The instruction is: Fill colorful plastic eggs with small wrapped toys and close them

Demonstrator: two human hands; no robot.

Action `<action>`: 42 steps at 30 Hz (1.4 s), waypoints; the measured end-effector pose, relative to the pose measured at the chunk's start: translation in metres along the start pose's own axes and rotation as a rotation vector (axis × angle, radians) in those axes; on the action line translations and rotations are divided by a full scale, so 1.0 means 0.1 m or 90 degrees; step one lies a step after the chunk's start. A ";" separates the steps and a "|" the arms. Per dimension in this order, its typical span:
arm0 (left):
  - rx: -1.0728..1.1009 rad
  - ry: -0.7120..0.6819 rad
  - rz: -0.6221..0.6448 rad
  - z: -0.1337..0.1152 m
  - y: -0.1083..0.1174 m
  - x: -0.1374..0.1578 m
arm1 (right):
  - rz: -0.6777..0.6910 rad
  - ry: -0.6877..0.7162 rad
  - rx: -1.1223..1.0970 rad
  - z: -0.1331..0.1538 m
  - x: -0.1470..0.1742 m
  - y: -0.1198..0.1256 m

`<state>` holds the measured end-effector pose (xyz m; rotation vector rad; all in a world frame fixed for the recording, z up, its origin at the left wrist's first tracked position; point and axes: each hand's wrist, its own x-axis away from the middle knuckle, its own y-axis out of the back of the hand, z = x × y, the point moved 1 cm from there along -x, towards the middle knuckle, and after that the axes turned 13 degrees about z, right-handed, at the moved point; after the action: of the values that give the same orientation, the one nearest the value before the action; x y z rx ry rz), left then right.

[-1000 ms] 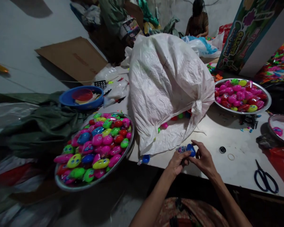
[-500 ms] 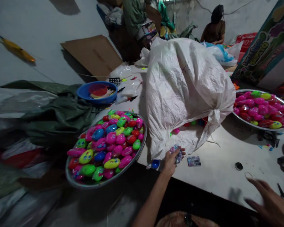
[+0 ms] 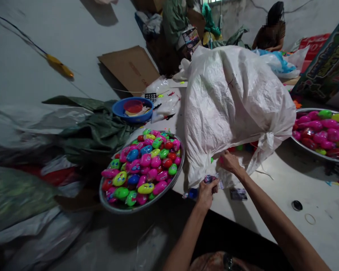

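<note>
A large white woven sack (image 3: 237,98) lies on the table, its mouth facing me and colourful plastic eggs showing inside. My left hand (image 3: 206,192) is closed around a small bundle of printed cards (image 3: 211,179) at the table's front edge, by the sack's lower left corner. My right hand (image 3: 231,163) reaches to the sack's mouth, with something pink by its fingertips; its fingers are partly hidden and blurred. Another printed card (image 3: 238,194) lies flat on the table below the right forearm. Beside my left hand is a small blue cup-like piece (image 3: 192,193).
A metal basin (image 3: 104,199) heaped with plastic eggs stands left of the sack, another basin (image 3: 313,150) at right. Behind the left one is a blue tub (image 3: 118,109). A black ring (image 3: 297,205) and a rubber band (image 3: 310,219) lie rightward. A person (image 3: 271,34) sits at the back.
My right hand has moved left and forward from above the table's right side to the sack's mouth. My left hand still holds the cards, its fingers more curled. The view has swung slightly left.
</note>
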<state>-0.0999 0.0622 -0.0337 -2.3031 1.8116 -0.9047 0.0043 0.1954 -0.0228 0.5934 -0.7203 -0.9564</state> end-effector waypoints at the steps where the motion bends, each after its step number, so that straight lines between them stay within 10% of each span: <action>1: 0.006 0.011 0.001 0.01 -0.02 0.00 | 0.002 0.006 -0.024 -0.09 0.09 0.01; 5: -0.069 -0.008 -0.005 0.07 -0.06 0.00 | -0.006 0.013 -0.155 -0.34 0.50 0.02; 12: -0.271 -0.047 0.039 0.02 -0.21 0.05 | 0.055 0.075 -0.885 -0.45 1.22 0.00; 19: -0.312 -0.009 0.134 0.04 -0.36 0.11 | -0.005 0.035 -0.825 -0.38 1.31 -0.04; 33: -0.159 0.009 0.068 0.18 -0.41 0.07 | -0.108 0.026 -0.849 -0.48 1.46 0.01; 42: -0.148 0.033 0.045 0.26 -0.45 0.05 | -0.284 0.050 -0.595 -0.37 1.66 -0.04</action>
<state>-0.0478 0.0636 -0.0352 -2.3468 2.1082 -0.7878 0.0947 0.0525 -0.0020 -0.0523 -0.0093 -1.5269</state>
